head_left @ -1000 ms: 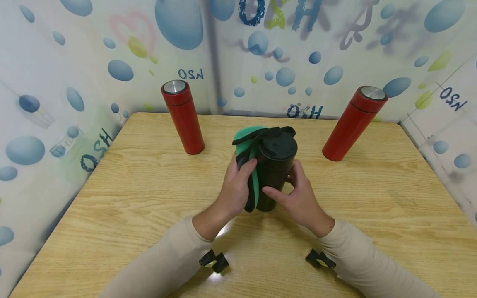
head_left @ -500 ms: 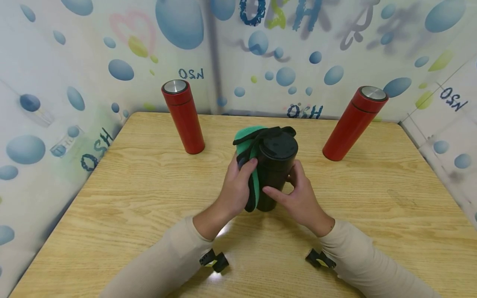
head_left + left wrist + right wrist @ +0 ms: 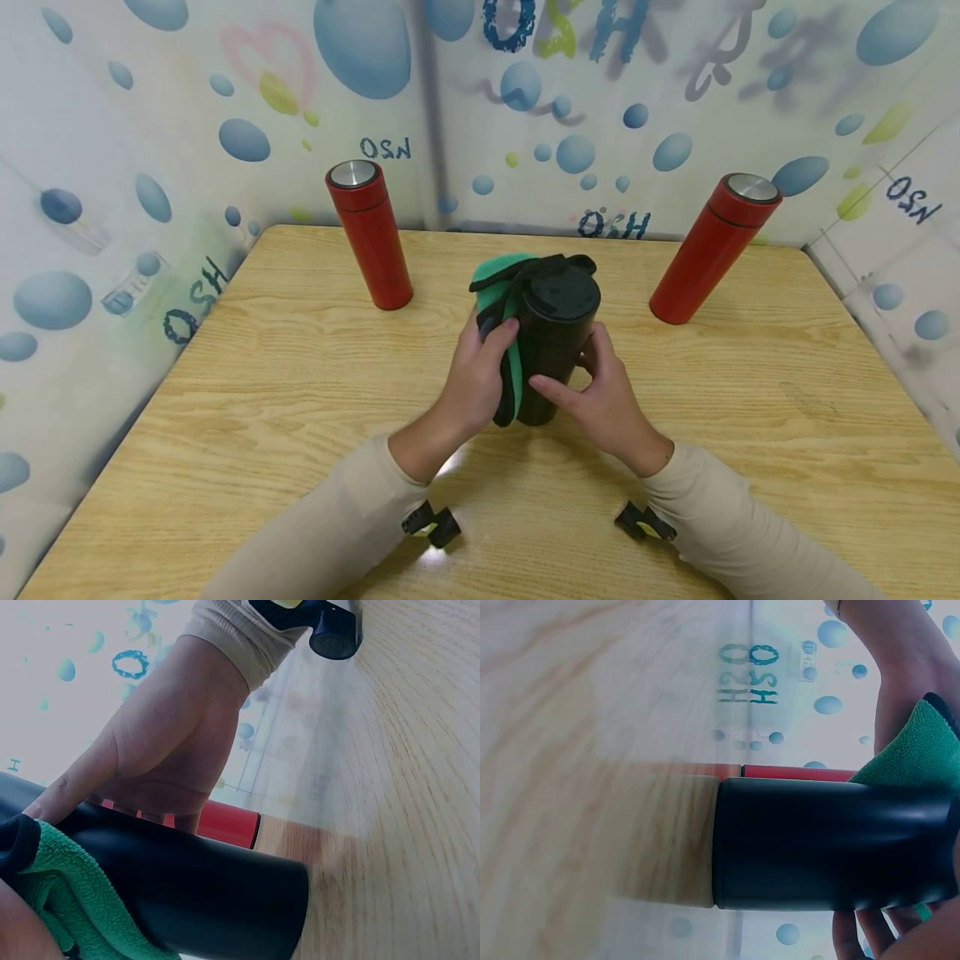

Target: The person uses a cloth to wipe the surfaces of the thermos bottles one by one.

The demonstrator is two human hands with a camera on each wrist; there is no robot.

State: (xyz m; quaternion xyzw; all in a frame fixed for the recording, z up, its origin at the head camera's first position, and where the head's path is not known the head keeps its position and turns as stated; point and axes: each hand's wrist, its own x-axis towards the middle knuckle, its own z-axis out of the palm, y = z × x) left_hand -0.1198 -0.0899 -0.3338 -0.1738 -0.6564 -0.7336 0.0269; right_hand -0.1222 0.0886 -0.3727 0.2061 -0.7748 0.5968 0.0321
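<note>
A black flask [image 3: 553,358] stands in front of me, its base right at the tabletop in the right wrist view. My left hand [image 3: 472,385] holds a green cloth with black edging [image 3: 495,271] against the flask's left side, thumb across the cloth; part of the cloth bunches behind the lid. On the other side, my right hand [image 3: 606,408] grips the flask's lower body, thumb on the near face and fingers round the far side. The left wrist view shows the right thumb lying along the flask [image 3: 217,892]. Most of the left fingers are hidden behind the cloth.
Two red flasks with silver lids stand farther back on the wooden table [image 3: 300,400], one red flask at left [image 3: 375,250] and another red flask at right [image 3: 705,267]. A patterned wall covering [image 3: 465,108] rises beyond the table's back edge.
</note>
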